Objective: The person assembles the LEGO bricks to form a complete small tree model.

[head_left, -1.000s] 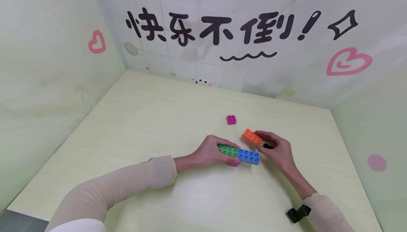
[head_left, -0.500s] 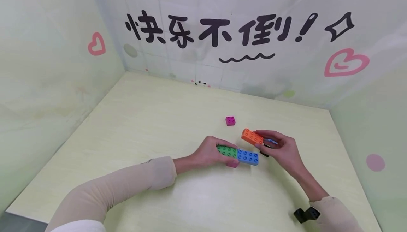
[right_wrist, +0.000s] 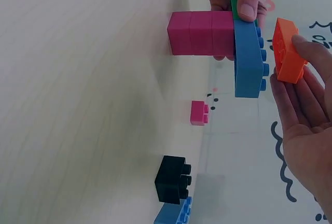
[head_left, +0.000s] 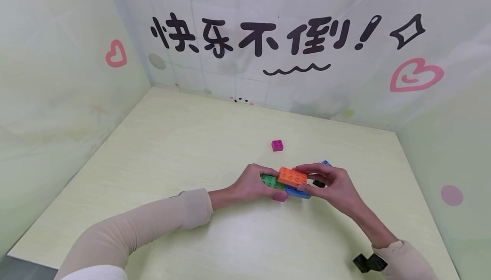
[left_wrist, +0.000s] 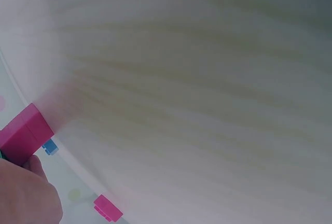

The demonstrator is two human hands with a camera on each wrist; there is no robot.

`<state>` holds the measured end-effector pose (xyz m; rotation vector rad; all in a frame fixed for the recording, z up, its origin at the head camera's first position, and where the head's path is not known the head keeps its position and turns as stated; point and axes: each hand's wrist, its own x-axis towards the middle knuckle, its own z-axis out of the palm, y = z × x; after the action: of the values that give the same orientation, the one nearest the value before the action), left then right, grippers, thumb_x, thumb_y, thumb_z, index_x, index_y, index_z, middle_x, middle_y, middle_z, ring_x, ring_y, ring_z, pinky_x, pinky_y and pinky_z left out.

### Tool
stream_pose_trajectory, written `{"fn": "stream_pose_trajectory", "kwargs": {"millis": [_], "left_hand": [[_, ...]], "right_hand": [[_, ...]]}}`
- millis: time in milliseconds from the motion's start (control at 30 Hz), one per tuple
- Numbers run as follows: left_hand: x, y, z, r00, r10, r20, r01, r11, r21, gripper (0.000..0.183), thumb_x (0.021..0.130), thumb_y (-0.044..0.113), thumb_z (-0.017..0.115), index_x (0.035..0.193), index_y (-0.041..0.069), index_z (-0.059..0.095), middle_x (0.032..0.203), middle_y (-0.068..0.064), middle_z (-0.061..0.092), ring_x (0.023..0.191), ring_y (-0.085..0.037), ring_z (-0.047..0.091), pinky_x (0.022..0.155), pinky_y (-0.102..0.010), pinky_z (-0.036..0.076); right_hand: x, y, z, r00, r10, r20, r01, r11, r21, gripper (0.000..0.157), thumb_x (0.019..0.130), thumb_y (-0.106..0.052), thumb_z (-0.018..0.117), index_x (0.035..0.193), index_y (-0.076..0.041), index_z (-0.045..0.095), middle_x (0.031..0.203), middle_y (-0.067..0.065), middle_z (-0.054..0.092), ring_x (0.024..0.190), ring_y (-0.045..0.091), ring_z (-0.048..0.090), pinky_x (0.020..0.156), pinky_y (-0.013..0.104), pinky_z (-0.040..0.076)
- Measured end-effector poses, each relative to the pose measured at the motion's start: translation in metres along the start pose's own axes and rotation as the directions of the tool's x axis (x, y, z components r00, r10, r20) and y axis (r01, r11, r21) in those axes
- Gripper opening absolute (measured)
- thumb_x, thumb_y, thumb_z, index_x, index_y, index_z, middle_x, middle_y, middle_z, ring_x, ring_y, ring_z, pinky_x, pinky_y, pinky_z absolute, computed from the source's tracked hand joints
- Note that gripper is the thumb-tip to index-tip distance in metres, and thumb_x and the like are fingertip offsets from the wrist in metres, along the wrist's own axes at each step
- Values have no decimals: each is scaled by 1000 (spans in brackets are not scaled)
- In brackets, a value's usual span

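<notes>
My left hand [head_left: 251, 183] grips a green toy brick [head_left: 271, 182] on top of a stacked column of pink bricks [right_wrist: 201, 33]. Beside the green one, at the same level, a blue brick [head_left: 298, 192] sits on the column and juts out to the right. An orange brick [head_left: 292, 176] is pinched between the thumb and fingers of my right hand [head_left: 339, 186]. In the right wrist view a narrow gap separates the orange brick from the blue brick's studs. Fingers hide part of the green brick.
Behind my right hand lie a black brick [head_left: 319, 183] and another blue brick [head_left: 326, 162], partly covered. A small pink brick [head_left: 277, 145] lies farther back on the pale table [head_left: 184, 143]. Printed walls enclose the back and both sides.
My right hand has carried the orange brick left, from beside the blue brick to over it. The loose blue brick behind has come partly into view. My left hand holds the stack still.
</notes>
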<state>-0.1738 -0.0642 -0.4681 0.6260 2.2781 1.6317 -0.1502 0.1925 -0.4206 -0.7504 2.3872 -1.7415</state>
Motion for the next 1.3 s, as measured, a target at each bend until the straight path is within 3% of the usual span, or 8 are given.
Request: {"fn": "stream_pose_trajectory", "kwargs": {"millis": [300,900,1133,1300], "left_hand": [[0,-1,-1,1000,1,3,-1,1000,-18,49,67,37,91,109,18,76,96,14,71,89,-11,64,76,-28,55],[-1,-1,-1,1000,31,6,-31,998,-46,41,69,29,91,106,17,76,91,12,72,84,-11,66,75,-28,55],[-2,-1,0,1000,24,-7,-24,1000,-20,43,69,28,91,107,16,76,90,12,71,83,-9,66,73,-27,55],[-1,-1,-1,999,42,1,-42,999,-25,42,70,30,91,107,17,76,92,12,72,85,-10,66,75,-28,55]], "right_hand": [[0,1,9,999,4,54,-5,1000,1,40,84,-8,79,121,-12,67,120,6,67,111,25,64,91,38,51],[7,-4,23,999,-10,39,14,992,-123,37,81,-17,82,117,-18,70,113,-4,69,103,17,66,88,31,53],[6,-28,28,999,-16,30,20,989,-144,36,80,-3,80,115,-5,70,111,6,70,101,22,67,87,39,53],[6,-42,31,1000,-8,22,11,985,-170,35,80,0,80,113,-2,70,109,6,70,99,20,67,86,40,54]]}}
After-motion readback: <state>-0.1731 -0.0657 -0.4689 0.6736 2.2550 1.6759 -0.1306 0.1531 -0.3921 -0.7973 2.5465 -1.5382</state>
